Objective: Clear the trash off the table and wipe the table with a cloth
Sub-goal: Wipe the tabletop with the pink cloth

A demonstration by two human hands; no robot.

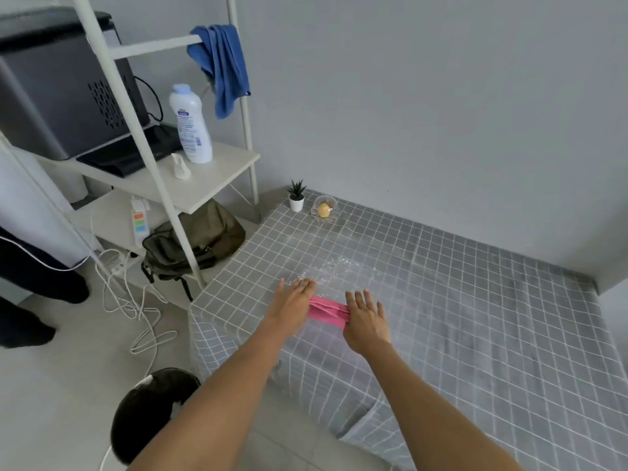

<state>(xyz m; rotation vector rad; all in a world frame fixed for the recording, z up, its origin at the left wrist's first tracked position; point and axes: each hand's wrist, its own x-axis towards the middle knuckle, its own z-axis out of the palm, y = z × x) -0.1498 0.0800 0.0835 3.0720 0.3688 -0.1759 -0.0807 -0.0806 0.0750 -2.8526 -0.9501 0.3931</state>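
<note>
A pink cloth [327, 311] lies folded on the table [458, 300], which has a grey checked cover under clear plastic. My left hand [293, 302] rests flat on the cloth's left end, fingers stretched forward. My right hand [366, 321] presses flat on its right end, fingers spread. Only the middle strip of the cloth shows between the two hands. A black-lined trash bin [149, 409] stands on the floor at the lower left, partly behind my left forearm.
A small potted plant [296, 196] and a glass dish with a yellow object [324, 209] sit at the table's far left corner. A white shelf rack [190, 178] stands left with a bottle, a blue towel [222, 66], a backpack and cables below.
</note>
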